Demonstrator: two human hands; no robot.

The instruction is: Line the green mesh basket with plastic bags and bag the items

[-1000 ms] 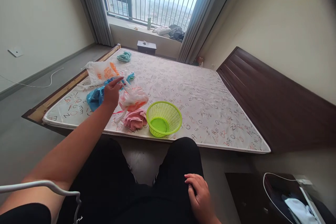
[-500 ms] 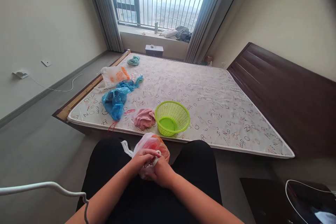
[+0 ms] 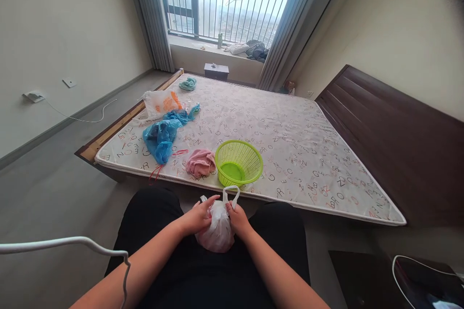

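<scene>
A white plastic bag point(image 3: 218, 231), bulging with contents I cannot make out, rests in my lap between my thighs. My left hand point(image 3: 198, 217) grips its upper left side, fingers curled at the gathered plastic. On the other side my right hand point(image 3: 237, 218) is closed on the bag near a handle loop that stands up above the fingers. Just beyond the bag, a green plastic basket point(image 3: 239, 161) with slotted walls stands at the mattress edge. A crumpled pink cloth point(image 3: 200, 163) lies against the basket's left side.
The mattress point(image 3: 290, 130) also bears a crumpled blue plastic bag point(image 3: 161, 137), a white bag with orange print point(image 3: 159, 104) and a coiled teal bundle point(image 3: 188, 83). A white cable point(image 3: 72, 243) crosses at lower left. A dark headboard point(image 3: 384, 111) rises at right.
The bag has turned, so its red-orange part no longer shows. My hands have moved apart to opposite sides of it, and one handle loop now stands upright.
</scene>
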